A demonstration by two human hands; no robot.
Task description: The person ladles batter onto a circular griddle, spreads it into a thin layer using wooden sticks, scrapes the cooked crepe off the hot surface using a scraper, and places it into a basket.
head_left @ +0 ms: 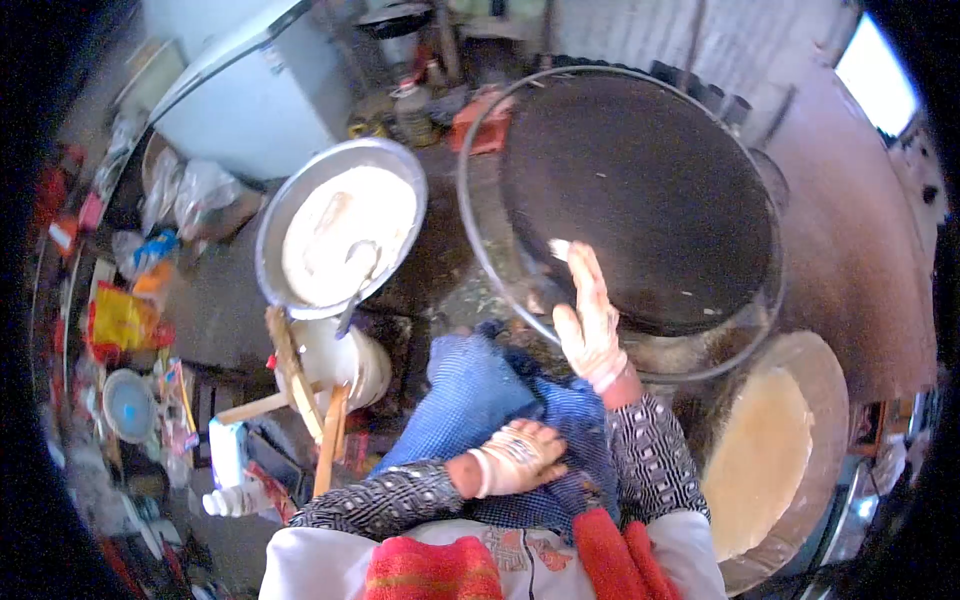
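Observation:
My right hand [592,338], in a pale glove, reaches over the near left edge of a large round dark griddle [650,190]. Its fingers are stretched out, with the thumb apart. A small white scrap [559,248] shows beside the fingertips; whether they touch it I cannot tell. On my lap, over blue checked cloth [455,385], lies my left hand [515,460], gloved with bare fingertips, fingers spread and holding nothing. A metal basin [268,245] of creamy white batter [385,205] stands left of the griddle, a ladle [360,268] resting in it.
A metal ring [470,215] surrounds the griddle. At lower right, a wide round tray [825,400] holds a pale flatbread [760,460]. Below the basin are a white bucket [365,370] and wooden sticks [330,440]. Plastic bags [210,200] and a bottle [235,500] are at left.

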